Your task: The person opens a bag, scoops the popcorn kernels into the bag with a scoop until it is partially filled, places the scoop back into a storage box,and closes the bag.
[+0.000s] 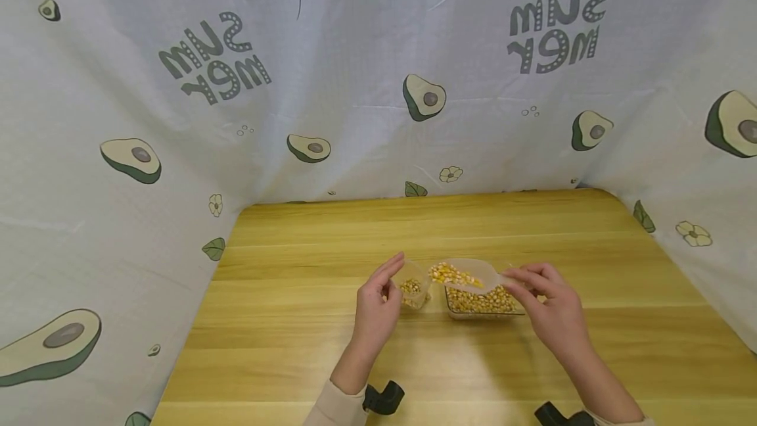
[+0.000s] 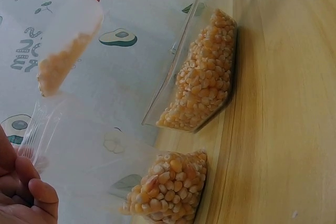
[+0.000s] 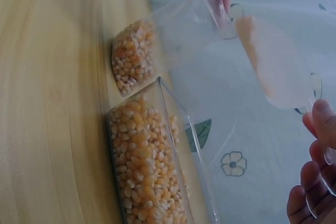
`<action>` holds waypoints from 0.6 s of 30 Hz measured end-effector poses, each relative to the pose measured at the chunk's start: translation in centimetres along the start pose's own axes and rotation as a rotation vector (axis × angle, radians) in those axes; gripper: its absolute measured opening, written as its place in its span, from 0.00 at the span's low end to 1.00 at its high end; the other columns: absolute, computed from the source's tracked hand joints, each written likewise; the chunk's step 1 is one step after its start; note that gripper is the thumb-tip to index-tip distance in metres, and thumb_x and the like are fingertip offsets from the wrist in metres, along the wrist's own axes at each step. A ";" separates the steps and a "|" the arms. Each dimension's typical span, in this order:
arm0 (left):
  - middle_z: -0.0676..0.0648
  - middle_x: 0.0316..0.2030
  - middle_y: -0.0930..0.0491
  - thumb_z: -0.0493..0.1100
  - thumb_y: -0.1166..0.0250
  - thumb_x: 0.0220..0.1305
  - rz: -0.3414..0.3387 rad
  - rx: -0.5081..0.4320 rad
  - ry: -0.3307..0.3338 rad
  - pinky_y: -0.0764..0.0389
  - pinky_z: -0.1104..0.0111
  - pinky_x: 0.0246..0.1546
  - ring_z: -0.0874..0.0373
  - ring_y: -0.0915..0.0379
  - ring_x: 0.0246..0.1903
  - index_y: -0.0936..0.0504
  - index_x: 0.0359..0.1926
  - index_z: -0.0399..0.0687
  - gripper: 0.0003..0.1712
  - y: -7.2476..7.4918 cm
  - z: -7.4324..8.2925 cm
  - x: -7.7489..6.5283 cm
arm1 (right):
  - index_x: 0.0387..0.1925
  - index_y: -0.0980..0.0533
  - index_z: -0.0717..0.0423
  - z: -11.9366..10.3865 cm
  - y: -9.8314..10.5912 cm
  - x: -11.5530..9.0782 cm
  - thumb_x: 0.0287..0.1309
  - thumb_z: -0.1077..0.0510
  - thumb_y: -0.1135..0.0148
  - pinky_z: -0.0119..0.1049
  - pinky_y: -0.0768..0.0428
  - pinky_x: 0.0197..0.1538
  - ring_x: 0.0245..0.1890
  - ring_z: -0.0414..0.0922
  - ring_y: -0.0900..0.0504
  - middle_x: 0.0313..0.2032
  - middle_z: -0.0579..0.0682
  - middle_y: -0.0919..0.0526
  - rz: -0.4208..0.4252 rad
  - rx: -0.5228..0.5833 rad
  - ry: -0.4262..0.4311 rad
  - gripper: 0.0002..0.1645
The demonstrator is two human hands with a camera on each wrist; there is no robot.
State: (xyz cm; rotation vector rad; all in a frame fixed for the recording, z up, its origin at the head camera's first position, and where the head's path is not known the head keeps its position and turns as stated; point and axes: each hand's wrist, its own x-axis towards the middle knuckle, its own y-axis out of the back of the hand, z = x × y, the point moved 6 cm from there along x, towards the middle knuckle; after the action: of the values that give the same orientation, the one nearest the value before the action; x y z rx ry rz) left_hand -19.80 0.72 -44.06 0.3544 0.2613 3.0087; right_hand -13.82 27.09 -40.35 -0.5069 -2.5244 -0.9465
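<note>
My left hand (image 1: 378,301) grips the open mouth of a clear plastic bag (image 2: 94,153), keeping it upright. Corn kernels (image 2: 170,187) fill the bottom of the bag, which rests on the table. In my right hand (image 1: 552,307) is the handle of a translucent white scoop (image 1: 487,273), pinched between thumb and fingers. The scoop carries a load of yellow corn kernels (image 1: 451,275), and its front edge is right at the bag's mouth. Below the scoop stands a clear rectangular container (image 1: 485,316) holding many corn kernels.
The bag and container stand side by side on a wood-grain table (image 1: 284,321). A white curtain (image 1: 355,71) with avocado prints hangs behind the table and along both sides. Black mounts (image 1: 384,398) sit at both wrists.
</note>
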 end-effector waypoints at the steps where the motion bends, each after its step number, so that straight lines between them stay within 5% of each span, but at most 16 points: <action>1: 0.51 0.64 0.23 0.25 0.51 0.66 0.002 0.006 -0.001 0.33 0.79 0.29 0.67 0.38 0.26 0.21 0.62 0.41 0.27 0.0 0.0 0.0 | 0.39 0.13 0.57 -0.1 0.0 0.0 0.54 0.67 0.29 0.21 0.31 0.30 0.30 0.26 0.30 0.38 0.28 0.27 -0.003 0.002 -0.001 0.09; 18: 0.49 0.65 0.23 0.25 0.51 0.65 -0.006 0.002 -0.006 0.31 0.78 0.30 0.66 0.39 0.27 0.21 0.64 0.46 0.30 0.0 -0.2 0.0 | 0.38 0.14 0.59 -1.7 -1.2 1.0 0.51 0.70 0.29 0.19 0.30 0.32 0.29 0.27 0.31 0.38 0.35 0.25 -0.027 0.015 0.096 0.11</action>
State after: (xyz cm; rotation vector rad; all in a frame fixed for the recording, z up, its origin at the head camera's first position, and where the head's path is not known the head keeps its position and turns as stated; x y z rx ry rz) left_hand -19.82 0.71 -44.28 0.3627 0.2648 3.0015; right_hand -14.79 25.28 -39.35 -0.4135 -2.4567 -0.9383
